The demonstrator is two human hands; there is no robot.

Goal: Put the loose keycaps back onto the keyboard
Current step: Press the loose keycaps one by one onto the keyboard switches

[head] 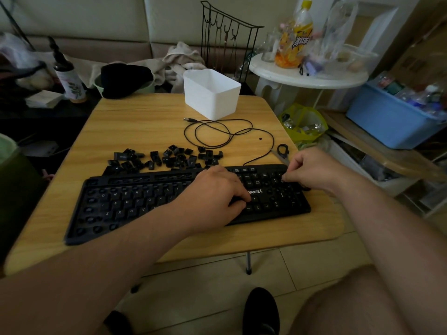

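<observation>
Dim room; beige sofa (pixel 96 18), wooden table (pixel 150 122), white round table (pixel 307 76), tiled floor (pixel 205 298).

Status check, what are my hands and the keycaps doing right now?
Left hand resting on keyboard. Right hand pinched at numpad corner, grip contents unclear. Loose keycaps piled behind keyboard. Cable beyond, clear.

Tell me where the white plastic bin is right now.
In the head view, the white plastic bin stands at the far edge of the wooden table, right of centre, just behind the coiled black USB cable.
</observation>
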